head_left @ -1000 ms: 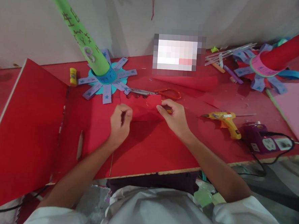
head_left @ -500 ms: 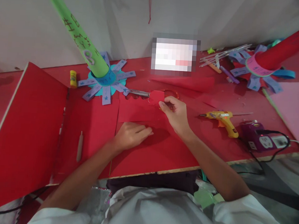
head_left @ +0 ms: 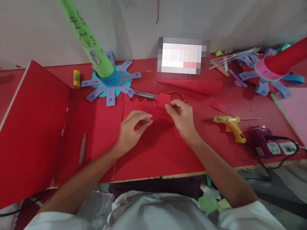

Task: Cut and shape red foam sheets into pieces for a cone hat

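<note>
My right hand (head_left: 182, 117) pinches a small red paper piece (head_left: 162, 100) at its right edge, between thumb and fingertips. Behind that piece lie scissors (head_left: 145, 95), their silver blades pointing left and an orange handle showing to the right. My left hand (head_left: 134, 129) hovers over the red paper sheet (head_left: 151, 156), thumb and fingertips drawn together in a pinch; whatever may be between them is too small to see. Beyond the left hand, a strip of red paper with a scalloped cut edge lies by the scissor blades.
A green paper tower (head_left: 102, 61) on a blue flower-like base stands at back left beside a glue stick (head_left: 77, 79). At right are a yellow glue gun (head_left: 231, 125), a purple power adapter (head_left: 262, 140) and a red tube (head_left: 298, 51). A red board (head_left: 30, 131) rises at left.
My left hand has lifted from the red sheet and turned, its fingertips coming up into a pinch. My right hand keeps holding the small red paper in nearly the same place.
</note>
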{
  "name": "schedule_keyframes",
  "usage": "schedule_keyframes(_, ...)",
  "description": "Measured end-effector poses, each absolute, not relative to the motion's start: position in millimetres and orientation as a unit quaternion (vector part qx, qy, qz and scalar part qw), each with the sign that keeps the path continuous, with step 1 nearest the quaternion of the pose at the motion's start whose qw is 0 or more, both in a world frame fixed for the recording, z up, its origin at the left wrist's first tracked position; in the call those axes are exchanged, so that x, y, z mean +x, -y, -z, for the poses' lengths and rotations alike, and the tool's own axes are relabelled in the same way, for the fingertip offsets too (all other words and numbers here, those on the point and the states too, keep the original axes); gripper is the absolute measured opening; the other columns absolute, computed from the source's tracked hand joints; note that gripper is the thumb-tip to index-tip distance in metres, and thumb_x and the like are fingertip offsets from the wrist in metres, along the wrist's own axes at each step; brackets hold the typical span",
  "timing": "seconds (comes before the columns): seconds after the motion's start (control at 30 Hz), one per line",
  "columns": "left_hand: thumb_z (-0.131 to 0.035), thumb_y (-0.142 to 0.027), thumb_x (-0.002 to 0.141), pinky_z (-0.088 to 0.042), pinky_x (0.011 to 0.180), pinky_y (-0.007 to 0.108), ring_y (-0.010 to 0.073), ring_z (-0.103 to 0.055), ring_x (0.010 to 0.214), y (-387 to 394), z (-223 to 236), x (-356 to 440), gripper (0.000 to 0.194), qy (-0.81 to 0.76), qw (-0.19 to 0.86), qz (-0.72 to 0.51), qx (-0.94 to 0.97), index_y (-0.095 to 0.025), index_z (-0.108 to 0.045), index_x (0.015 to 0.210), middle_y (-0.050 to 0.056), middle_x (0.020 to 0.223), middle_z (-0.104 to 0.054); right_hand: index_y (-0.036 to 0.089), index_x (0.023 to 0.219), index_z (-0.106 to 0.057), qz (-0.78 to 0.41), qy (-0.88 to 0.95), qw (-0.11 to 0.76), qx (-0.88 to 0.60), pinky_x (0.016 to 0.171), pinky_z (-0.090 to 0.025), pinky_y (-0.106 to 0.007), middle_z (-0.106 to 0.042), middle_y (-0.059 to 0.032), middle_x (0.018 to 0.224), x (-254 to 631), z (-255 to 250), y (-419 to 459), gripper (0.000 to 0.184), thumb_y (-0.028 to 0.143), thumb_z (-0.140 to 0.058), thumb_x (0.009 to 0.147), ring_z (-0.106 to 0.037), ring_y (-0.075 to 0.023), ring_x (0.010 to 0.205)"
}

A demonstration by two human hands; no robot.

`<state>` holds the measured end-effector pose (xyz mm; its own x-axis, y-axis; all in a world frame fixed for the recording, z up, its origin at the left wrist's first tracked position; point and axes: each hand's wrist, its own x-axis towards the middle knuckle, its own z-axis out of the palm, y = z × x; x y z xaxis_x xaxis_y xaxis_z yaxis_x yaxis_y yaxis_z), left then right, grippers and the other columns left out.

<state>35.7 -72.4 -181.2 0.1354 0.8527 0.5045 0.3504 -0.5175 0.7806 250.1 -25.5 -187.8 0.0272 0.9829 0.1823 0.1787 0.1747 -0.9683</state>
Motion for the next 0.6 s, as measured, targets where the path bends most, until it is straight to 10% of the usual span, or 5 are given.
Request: schedule_keyframes(0.6,-0.088,-0.05,0.085,-0.061,0.052,0.023,0.0119,-0.071,0.053,59,183,32,0.037,-0.491,0.516,-0.506,0.486,-0.016,-0.084,0.101,0.006,0.082,-0.083,0.023,0.082,-0.062,-0.399,0.558,0.528,-0.501,0.069,-0.048,-0.032,-0.057,0.0011,0.076,253,183,24,0.025,0.042,-0.071,0.096,-0.056,-0.0167,0.073)
